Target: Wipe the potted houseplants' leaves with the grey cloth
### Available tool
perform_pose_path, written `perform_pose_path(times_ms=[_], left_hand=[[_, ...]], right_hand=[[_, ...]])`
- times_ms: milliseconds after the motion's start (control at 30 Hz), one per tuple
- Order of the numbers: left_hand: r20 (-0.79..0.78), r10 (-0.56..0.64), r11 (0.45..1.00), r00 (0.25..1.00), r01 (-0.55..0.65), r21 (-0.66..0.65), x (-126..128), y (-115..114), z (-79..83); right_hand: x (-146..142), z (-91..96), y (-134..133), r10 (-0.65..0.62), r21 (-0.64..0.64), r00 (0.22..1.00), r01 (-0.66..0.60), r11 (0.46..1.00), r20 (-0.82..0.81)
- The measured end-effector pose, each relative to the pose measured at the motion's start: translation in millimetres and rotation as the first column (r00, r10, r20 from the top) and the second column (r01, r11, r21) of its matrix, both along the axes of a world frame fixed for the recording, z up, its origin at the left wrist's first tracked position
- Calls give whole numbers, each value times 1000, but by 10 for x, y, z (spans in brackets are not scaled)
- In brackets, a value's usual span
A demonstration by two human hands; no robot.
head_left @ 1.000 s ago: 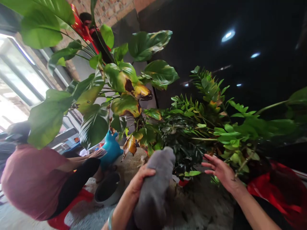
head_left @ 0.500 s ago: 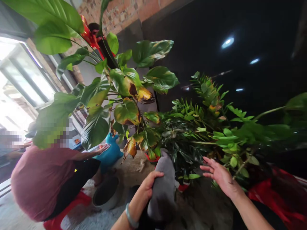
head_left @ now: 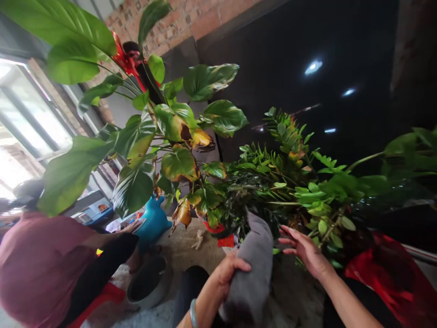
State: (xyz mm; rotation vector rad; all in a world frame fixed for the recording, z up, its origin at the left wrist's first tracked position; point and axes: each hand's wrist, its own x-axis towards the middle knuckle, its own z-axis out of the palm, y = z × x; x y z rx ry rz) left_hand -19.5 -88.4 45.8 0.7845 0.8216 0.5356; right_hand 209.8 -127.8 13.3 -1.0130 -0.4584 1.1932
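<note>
My left hand (head_left: pixel 229 277), with a pale bangle (head_left: pixel 194 313) at the wrist, is closed on the side of a long, soft grey cloth (head_left: pixel 254 259). The cloth stands up from my lap, with a narrow tip leaning towards dark leaves. To its right, my right hand (head_left: pixel 305 250) is held open with fingers apart and nothing in it. Behind that hand are the green leaves of a potted plant (head_left: pixel 317 193). Left of the cloth rises a tall large-leaved plant (head_left: pixel 179 161) with several yellowed, brown-edged leaves.
A person in a pink shirt (head_left: pixel 41 259) sits at the left on a red stool (head_left: pixel 99 303). Near them are a grey bucket (head_left: pixel 148 280) and a blue animal figure (head_left: pixel 153 223). Red plastic (head_left: pixel 382 278) lies at the right. A dark glossy panel (head_left: pixel 273 59) stands behind the plants.
My left hand and the grey cloth have moved to the right, closer to my right hand, and the cloth's tip leans more to the left. My right hand stays open.
</note>
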Motion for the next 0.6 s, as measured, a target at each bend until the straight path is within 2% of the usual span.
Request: perform_pose_path(times_ms=[67,133,267,333,400,467,533,600], left_hand=[[41,-106,992,993,103,73,0,-86,8],[92,-126,983,988,112,142,4,-71,188],[157,71,966,985,-107,235,204,219,735],[103,191,959,976,-209,193,380,374,871],[-11,263,958,965,-260,119,531,432,828],[-110,261,964,959,-252,85,594,357,644],[-144,158,986,977,-147,80,543,180,422],[-110,5,998,994,3,67,413,-5,281]], right_hand=[[13,-50,-57,24,-7,1000,-24,1000,-17],[11,-115,-138,30,-13,998,-31,999,-57],[-97,-200,-378,54,-15,982,-58,998,-180],[-195,-214,-516,85,-58,969,-101,993,-231],[-293,-215,-642,105,-146,968,-141,979,-227],[-361,-202,-746,148,-227,973,-186,956,-175],[-386,-186,-828,190,-266,974,-216,939,-122],[-377,-199,-900,231,-251,968,-249,935,-99]])
